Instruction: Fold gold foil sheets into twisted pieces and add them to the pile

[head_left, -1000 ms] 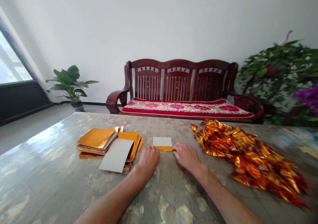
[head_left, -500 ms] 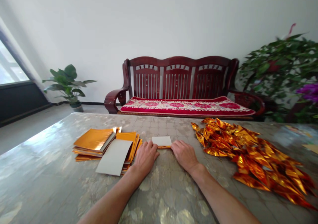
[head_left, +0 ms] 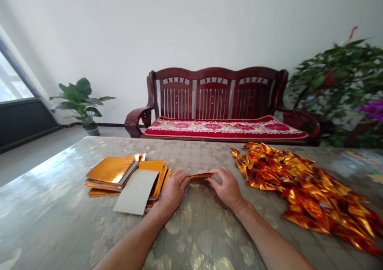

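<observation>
Mid-frame, left hand (head_left: 172, 190) and right hand (head_left: 226, 187) pinching a folded gold foil sheet (head_left: 202, 175) above the table (head_left: 60, 206), gold sheet stack (head_left: 125, 176) left, folded foil pile (head_left: 302, 190) right.

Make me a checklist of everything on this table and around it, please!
Surface: patterned glossy table.
Job's things: folded gold foil strip, pinched at each end by left hand and right hand.
Clutter: stack of gold sheets with one grey-side-up sheet; heap of folded gold pieces.
Grippers: both hands closed on the strip.
Cables: nothing seen.
Surroundings: wooden bench, potted plant, leafy plants.
</observation>
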Action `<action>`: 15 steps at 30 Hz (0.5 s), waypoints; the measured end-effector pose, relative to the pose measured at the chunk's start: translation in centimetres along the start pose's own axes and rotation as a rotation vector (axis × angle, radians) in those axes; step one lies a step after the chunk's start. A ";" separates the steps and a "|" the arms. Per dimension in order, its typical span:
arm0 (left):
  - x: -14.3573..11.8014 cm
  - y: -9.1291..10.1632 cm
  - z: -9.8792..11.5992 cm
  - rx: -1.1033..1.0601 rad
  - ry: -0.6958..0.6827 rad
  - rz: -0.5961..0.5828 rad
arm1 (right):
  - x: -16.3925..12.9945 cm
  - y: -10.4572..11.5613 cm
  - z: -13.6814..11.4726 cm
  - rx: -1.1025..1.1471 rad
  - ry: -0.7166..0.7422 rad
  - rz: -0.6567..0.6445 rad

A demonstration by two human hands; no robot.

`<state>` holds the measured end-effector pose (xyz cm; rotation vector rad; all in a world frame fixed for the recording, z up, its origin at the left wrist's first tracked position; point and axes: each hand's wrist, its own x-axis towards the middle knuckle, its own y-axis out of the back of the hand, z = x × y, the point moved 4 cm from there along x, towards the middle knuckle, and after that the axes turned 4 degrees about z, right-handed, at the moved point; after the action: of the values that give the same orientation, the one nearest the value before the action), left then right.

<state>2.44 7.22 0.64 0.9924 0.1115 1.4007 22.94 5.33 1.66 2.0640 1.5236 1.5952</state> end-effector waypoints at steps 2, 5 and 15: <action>0.1 -0.2 -0.1 -0.028 -0.005 0.004 | 0.0 0.1 -0.2 0.047 0.020 0.030; 0.1 0.1 0.2 0.088 -0.011 0.058 | -0.2 0.4 -1.0 0.039 0.090 0.037; -0.9 -0.3 2.5 0.138 -0.154 -0.012 | -1.0 0.3 -3.8 -0.371 0.238 -0.074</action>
<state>3.96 5.18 1.56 1.2089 0.1006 1.3145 20.20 2.73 2.81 1.6529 1.2283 1.9737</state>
